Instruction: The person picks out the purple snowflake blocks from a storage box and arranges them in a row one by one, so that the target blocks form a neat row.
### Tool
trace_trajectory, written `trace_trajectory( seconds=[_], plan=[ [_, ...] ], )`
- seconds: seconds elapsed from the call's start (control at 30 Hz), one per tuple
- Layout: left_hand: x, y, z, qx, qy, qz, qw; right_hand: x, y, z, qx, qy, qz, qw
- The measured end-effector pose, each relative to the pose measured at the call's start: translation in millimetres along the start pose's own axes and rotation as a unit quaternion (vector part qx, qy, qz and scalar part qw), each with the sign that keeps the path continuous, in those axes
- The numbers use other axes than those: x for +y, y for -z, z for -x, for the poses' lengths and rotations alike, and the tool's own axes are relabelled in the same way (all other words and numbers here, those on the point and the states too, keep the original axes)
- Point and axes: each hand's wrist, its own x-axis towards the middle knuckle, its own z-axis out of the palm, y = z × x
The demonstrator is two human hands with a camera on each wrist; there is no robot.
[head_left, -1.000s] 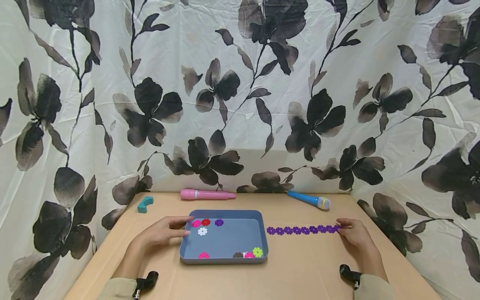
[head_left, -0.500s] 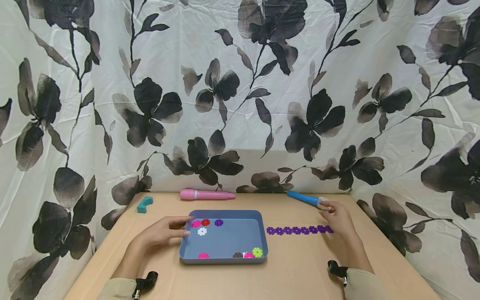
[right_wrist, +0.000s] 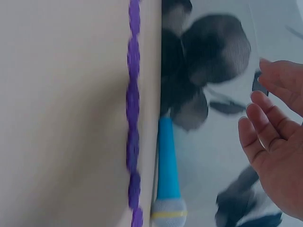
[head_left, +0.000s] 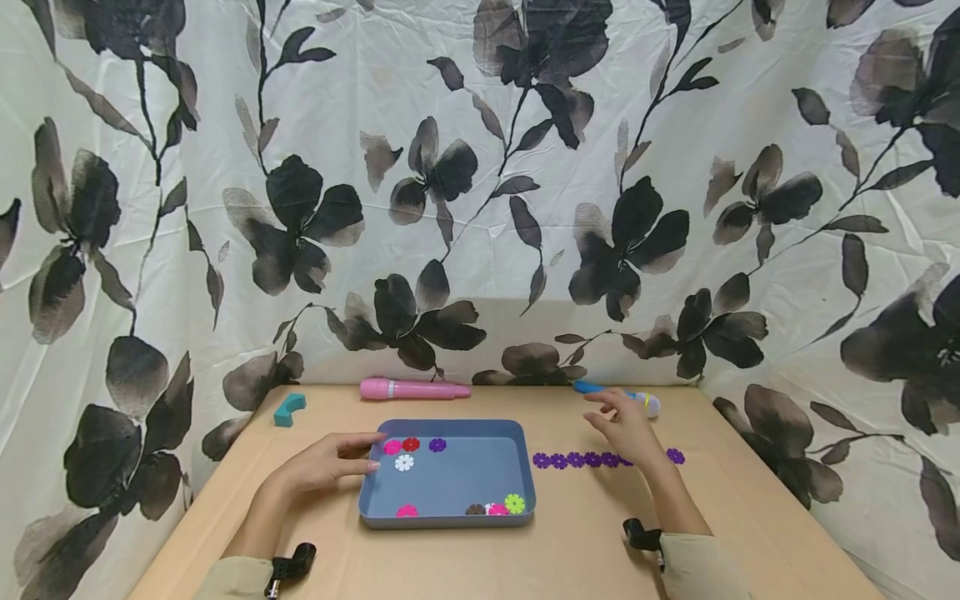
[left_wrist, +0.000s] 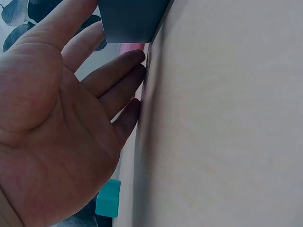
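Observation:
My left hand rests at the left side of a grey-blue tray, thumb and index finger touching its rim; the other fingers stretch loosely beside it in the left wrist view. Inside the tray lie flower-shaped plastic discs: a white disc, a purple disc, a lime disc and several others. My right hand hovers over a row of purple flower discs right of the tray, fingers relaxed and holding nothing. Its wrist covers part of the row; the rightmost purple disc shows beyond it.
At the table's back lie a pink microphone-shaped toy and a blue toy microphone, the latter partly behind my right hand in the head view. A teal curved block sits back left. A floral curtain hangs behind the table.
My right hand has left the right end of the purple row, risen and moved left above it. The left hand and tray stay put.

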Motion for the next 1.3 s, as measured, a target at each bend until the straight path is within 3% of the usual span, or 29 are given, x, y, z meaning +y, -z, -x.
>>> trace_trajectory(
  seconds=[0.3, 0.5, 0.87, 1.17, 1.3],
  plan=[
    [0.9, -0.4, -0.1, 0.001, 0.004, 0.008, 1.0000, -35, -39, -6.3, -0.046, 0.031, -0.001, 0.9985],
    [0.8, -0.5, 0.0, 0.005, 0.005, -0.001, 1.0000, -56, -66, -8.7, -0.081, 0.056, -0.031, 0.9946],
    [0.1, -0.9, -0.6, 0.007, -0.003, -0.007, 0.9999, -79, -101, -11.6, -0.133, 0.078, -0.049, 0.9868],
    [0.9, -0.3, -1.0, 0.003, -0.007, -0.002, 1.0000, -99, -130, -13.3, -0.174, 0.125, -0.027, 0.9765],
    [1.3, -0.1, -0.7, 0.003, -0.008, -0.008, 0.9999, -104, -145, -16.3, -0.192, 0.127, -0.013, 0.9730]
  ],
)
